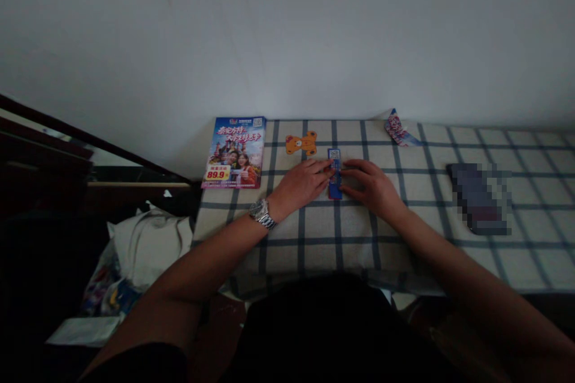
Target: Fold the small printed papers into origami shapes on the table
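A narrow folded flyer (335, 191), blue with a red edge and a printed square code at its top, lies upright in front of me on the checked cloth. The fingers of my left hand (303, 185) reach across it from the left and press it down. From the other side, the thumb and fingertips of my right hand (375, 188) meet its right edge, holding it with the left. A silver watch (263, 213) is on my left wrist. Just beyond the left hand lies an orange bear cutout (300, 143).
A stack of printed flyers (236, 152) lies at the table's left end by the wall. A creased paper piece (398, 130) leans near the wall. A blurred dark phone-like object (478, 200) lies at right. A white bag (150, 242) stands below, left of the checked tablecloth (287, 245).
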### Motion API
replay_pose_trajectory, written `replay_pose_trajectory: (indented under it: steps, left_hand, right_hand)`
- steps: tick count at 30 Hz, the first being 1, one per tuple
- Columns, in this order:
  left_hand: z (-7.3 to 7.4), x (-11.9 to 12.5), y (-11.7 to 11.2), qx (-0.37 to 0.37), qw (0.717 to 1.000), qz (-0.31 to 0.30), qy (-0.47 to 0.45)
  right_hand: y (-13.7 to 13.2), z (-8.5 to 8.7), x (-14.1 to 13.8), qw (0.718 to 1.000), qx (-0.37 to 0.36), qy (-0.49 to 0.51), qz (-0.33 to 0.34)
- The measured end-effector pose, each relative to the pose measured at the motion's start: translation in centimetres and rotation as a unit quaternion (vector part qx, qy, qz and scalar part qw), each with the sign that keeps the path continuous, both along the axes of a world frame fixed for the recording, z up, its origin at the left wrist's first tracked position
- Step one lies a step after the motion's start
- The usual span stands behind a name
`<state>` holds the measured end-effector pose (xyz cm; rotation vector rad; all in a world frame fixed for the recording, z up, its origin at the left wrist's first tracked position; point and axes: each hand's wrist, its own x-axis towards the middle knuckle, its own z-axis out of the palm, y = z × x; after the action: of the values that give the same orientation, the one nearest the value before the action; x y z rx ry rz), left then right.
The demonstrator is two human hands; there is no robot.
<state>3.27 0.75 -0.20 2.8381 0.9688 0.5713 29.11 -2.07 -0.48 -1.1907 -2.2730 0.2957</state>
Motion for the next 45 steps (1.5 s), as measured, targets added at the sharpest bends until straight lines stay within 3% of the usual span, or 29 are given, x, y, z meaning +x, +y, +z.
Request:
replay_pose_trajectory:
  steps: [22, 36, 45]
  left_hand:
    - [-1.0, 0.3, -0.2, -0.013, 0.999, 0.015, -0.044]
    - [-0.5, 0.3, -0.3, -0.006, 1.0, 0.017, -0.016]
    - [-0.4, 0.3, -0.4, -0.01, 1.0, 0.017, -0.014]
  right_hand:
    - [-0.9, 0.0, 0.4, 0.999, 0.0, -0.011, 0.036]
    - [-2.3, 0.4, 1.0, 0.989, 0.074, -0.08, 0.099]
    - [-3.2, 0.5, 1.5, 0.989, 0.027, -0.068, 0.132]
